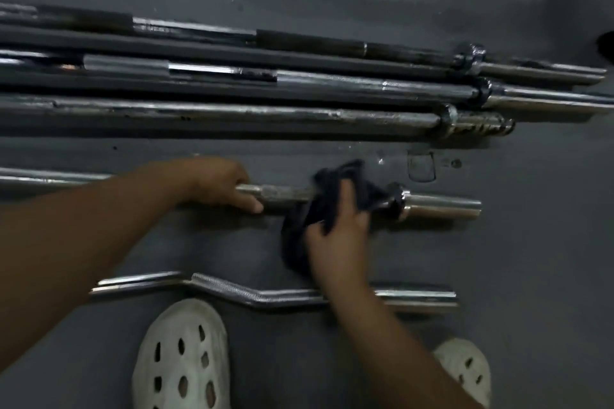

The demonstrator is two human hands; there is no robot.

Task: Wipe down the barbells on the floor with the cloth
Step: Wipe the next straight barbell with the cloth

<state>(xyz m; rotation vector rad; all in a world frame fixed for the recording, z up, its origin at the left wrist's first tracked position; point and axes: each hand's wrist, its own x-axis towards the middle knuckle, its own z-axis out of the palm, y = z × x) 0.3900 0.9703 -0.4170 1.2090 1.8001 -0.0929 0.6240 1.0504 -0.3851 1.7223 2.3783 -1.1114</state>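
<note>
The left hand (219, 183) reaches in from the left edge, arm extended, its fingers curled round the shaft of a short barbell (442, 206) lying on the floor (531, 276) at mid-frame. The right hand (339, 232), coming up from the lower right, grips a dark cloth (339, 173) bunched against that bar, just left of its collar.

head view | faces steeply down | close above floor (518, 259)
</note>
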